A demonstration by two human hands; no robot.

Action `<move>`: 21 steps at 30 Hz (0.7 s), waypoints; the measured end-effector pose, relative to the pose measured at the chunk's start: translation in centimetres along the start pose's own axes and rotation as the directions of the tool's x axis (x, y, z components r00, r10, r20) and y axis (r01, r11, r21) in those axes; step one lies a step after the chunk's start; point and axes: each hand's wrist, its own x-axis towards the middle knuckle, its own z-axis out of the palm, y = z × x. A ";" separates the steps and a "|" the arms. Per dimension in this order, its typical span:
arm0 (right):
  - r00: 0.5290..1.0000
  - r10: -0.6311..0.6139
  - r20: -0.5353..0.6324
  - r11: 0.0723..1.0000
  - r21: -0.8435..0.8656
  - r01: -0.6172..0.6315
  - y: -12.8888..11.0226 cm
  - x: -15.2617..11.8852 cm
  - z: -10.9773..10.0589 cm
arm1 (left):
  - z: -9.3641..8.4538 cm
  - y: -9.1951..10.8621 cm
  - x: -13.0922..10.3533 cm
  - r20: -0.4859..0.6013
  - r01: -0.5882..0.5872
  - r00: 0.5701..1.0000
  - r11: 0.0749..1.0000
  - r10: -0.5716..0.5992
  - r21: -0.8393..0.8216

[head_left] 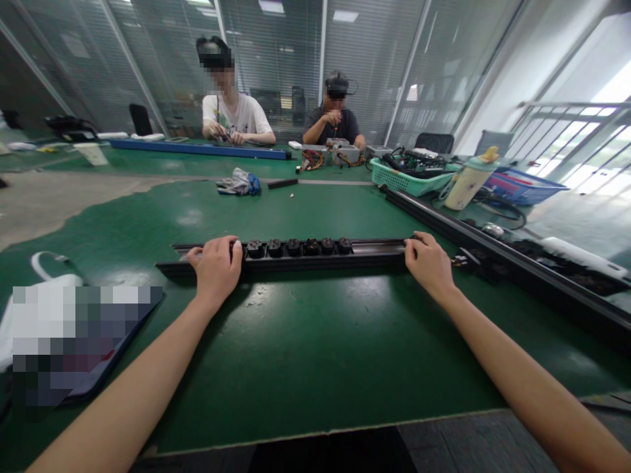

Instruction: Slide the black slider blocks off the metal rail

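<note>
A long black rail (pixel 315 263) lies across the green table in front of me, with several round black sockets (pixel 294 247) in a row in its channel. Near the rail's left end, my left hand (pixel 217 264) grips it, fingers over the far edge and thumb at the sockets' side. My right hand (pixel 428 260) pinches the rail's right end between thumb and fingers. Parts of the rail beneath both hands are hidden.
Green table (pixel 305 368); long black bar (pixel 493 256) slanting at right; green basket (pixel 407 179) of cables; cup (pixel 466 184); blue basket (pixel 527 189); grey-blue glove (pixel 240 182); short black strip (pixel 282 184); white object (pixel 44 315) at left. Two people (pixel 236 115) sit across, handling parts.
</note>
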 end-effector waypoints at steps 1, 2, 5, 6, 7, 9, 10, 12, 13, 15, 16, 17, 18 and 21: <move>1.000 -0.002 -0.003 1.000 0.001 0.002 0.1 0.0 0.0 | 0.0 0.0 0.0 -0.003 -0.001 1.000 1.000 0.001 0.000; 1.000 -0.003 -0.006 1.000 0.002 0.003 0.1 0.0 0.0 | 0.1 0.0 0.0 -0.003 -0.002 1.000 1.000 0.002 0.001; 1.000 -0.004 -0.014 1.000 0.006 0.004 0.3 0.0 0.1 | 0.0 0.0 0.0 0.003 0.000 1.000 1.000 0.000 0.006; 1.000 -0.004 -0.016 1.000 0.009 0.004 0.3 0.0 0.1 | 0.0 0.0 0.0 0.005 0.001 1.000 1.000 -0.001 0.008; 1.000 -0.004 -0.019 1.000 0.012 0.004 0.4 0.0 0.1 | 0.0 0.1 0.0 0.007 0.000 1.000 1.000 -0.001 0.010; 1.000 -0.005 -0.027 1.000 0.017 0.005 0.4 0.1 0.2 | -0.1 0.1 0.0 0.009 -0.001 1.000 1.000 0.001 0.011; 1.000 -0.005 -0.031 1.000 0.019 0.006 0.5 0.1 0.2 | -0.1 0.1 0.0 0.009 -0.001 1.000 1.000 0.001 0.011; 0.999 -0.004 -0.036 1.000 0.021 0.005 0.5 0.1 0.2 | -0.1 0.1 0.0 0.006 -0.001 1.000 1.000 0.001 0.008; 0.999 -0.003 -0.035 1.000 0.021 0.004 0.5 0.1 0.1 | -0.1 0.1 0.0 0.005 -0.001 1.000 1.000 0.001 0.007; 1.000 0.000 -0.026 1.000 0.018 0.000 0.5 0.1 0.1 | -0.1 0.1 0.0 0.005 -0.001 1.000 1.000 0.001 0.005; 1.000 0.004 -0.018 1.000 0.014 -0.003 0.5 0.1 0.1 | -0.1 0.1 0.0 0.005 -0.001 1.000 1.000 0.001 0.004; 1.000 0.008 -0.010 1.000 0.009 -0.008 0.5 0.1 0.0 | -0.1 0.1 0.0 0.006 -0.001 1.000 1.000 0.001 0.004; 1.000 0.012 -0.003 1.000 0.004 -0.012 0.5 0.2 0.0 | -0.1 0.1 0.0 0.007 -0.001 1.000 1.000 0.001 0.005; 1.000 0.022 0.010 1.000 -0.003 -0.022 0.5 0.2 -0.1 | -0.1 0.1 0.0 0.010 -0.001 1.000 1.000 0.001 0.007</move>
